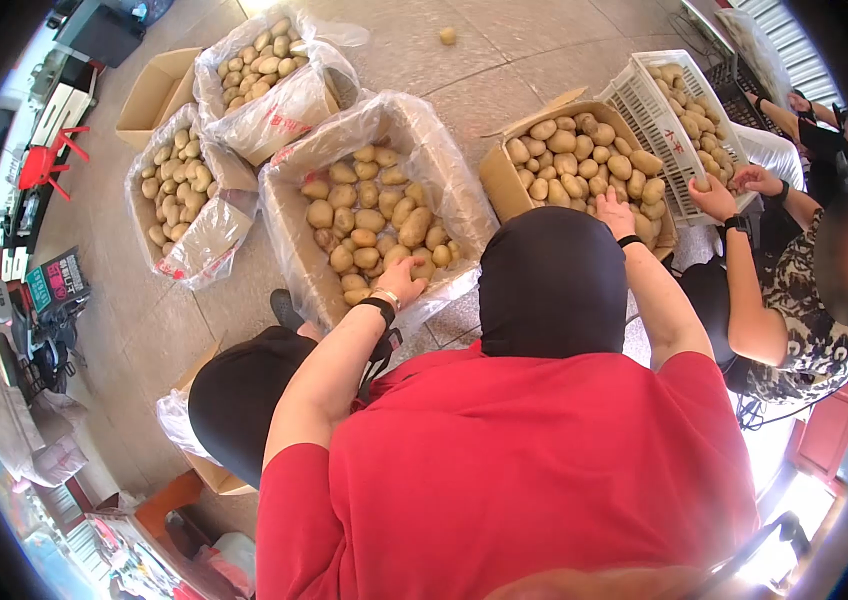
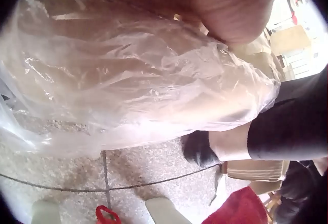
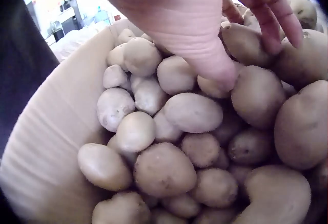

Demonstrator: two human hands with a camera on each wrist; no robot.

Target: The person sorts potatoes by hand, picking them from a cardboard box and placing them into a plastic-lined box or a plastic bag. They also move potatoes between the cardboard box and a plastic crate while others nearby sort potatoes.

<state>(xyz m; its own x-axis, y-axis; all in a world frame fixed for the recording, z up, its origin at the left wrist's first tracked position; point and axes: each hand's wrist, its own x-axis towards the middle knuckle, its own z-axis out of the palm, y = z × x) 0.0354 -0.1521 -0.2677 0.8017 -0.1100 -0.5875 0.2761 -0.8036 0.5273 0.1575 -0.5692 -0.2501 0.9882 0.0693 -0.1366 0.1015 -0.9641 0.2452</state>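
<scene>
My left hand [image 1: 402, 282] is at the near side of a plastic-lined box [image 1: 289, 240], its fingers loosely bent against potatoes [image 1: 369, 220]. The left wrist view shows only the heel of that hand [image 2: 233, 9] above the clear liner [image 2: 128, 80]; its fingertips are hidden. Over an open cardboard box [image 1: 504, 185] full of potatoes [image 1: 564, 142] lies my right hand [image 1: 616, 212]. In the right wrist view that hand [image 3: 205, 29] has thumb and fingers spread around a potato [image 3: 248, 45] among the others, the thumb touching the pile; no potato is lifted.
Two more lined boxes of potatoes [image 1: 179, 185] [image 1: 262, 65] and a brown carton [image 1: 156, 92] stand at the left. At the right, another person's hands [image 1: 714, 198] are at a white crate [image 1: 656, 130] of potatoes. One potato [image 1: 447, 36] lies on the floor.
</scene>
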